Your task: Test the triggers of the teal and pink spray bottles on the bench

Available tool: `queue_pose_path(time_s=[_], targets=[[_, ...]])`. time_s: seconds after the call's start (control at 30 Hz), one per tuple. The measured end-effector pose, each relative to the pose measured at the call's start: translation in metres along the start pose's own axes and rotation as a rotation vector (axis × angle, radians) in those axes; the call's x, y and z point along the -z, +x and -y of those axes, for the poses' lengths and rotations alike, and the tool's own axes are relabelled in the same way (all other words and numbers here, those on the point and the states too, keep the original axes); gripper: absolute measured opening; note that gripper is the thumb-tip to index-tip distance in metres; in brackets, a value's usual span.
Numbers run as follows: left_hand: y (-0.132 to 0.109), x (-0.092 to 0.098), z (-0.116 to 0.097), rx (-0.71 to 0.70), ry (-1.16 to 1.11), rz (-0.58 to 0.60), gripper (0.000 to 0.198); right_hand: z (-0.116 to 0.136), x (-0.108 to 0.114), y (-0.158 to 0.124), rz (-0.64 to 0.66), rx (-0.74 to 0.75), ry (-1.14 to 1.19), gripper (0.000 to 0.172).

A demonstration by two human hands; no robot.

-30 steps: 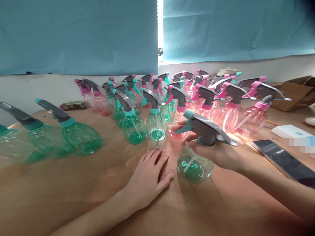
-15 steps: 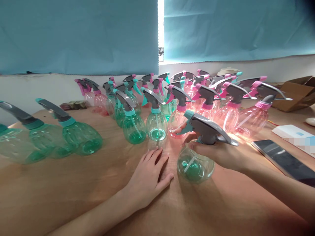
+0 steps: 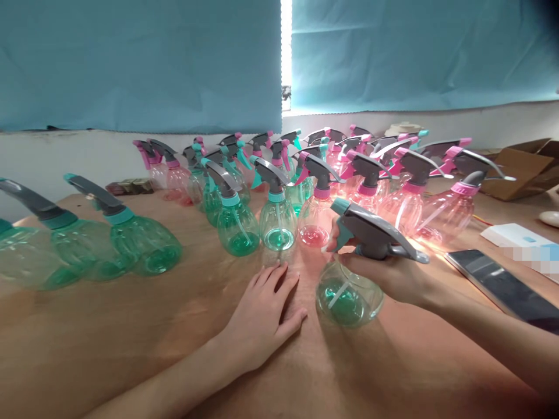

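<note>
My right hand point(image 3: 384, 273) is wrapped round the neck of a green spray bottle point(image 3: 349, 297) with a grey and teal spray head. A finger curls at its teal trigger, and a pale tube shows inside the clear body. Palm down on the wooden table point(image 3: 183, 349), my left hand point(image 3: 262, 317) lies with fingers apart, holding nothing. Just beyond its fingertips stand two green spray bottles point(image 3: 279, 224) with teal collars. A pink spray bottle point(image 3: 315, 218) stands behind the one I hold.
Many more pink and green bottles crowd the table's back. Several green spray bottles point(image 3: 146, 244) stand at the left. A phone point(image 3: 502, 285) and a white box point(image 3: 519, 238) lie at the right, with a cardboard box point(image 3: 524, 169) behind. Blue sheets point(image 3: 140, 64) cover the window.
The held bottle has shifted very slightly right, and the finger at the trigger has curled inward, with the trigger pulled closer to the neck. My left hand has stayed put.
</note>
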State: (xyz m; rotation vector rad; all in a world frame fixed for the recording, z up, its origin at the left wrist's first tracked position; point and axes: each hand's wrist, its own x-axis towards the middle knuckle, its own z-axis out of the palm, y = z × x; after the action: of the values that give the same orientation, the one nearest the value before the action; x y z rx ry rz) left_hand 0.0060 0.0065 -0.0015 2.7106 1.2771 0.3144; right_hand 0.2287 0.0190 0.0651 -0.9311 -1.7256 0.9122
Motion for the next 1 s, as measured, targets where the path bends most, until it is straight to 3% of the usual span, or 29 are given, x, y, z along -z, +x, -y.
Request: queue_pose_path(time_s=[0.3,0.57,1.0], targets=[[-0.0008,-0.0002,-0.0008,0.001,0.006,0.004,0.049,-0.0008,-0.0030,-0.0008,0.015,-0.109,0.054,0.046],[-0.0007,-0.0008,-0.0004,-0.006,-0.001,-0.007,0.049,-0.0036,-0.0050,0.0001,-0.050,-0.089,0.062,0.048],[-0.0003,-0.0001,-0.0009,0.005,-0.003,0.000,0.049,-0.0035,-0.0043,0.0009,-0.030,-0.037,0.002,0.047]])
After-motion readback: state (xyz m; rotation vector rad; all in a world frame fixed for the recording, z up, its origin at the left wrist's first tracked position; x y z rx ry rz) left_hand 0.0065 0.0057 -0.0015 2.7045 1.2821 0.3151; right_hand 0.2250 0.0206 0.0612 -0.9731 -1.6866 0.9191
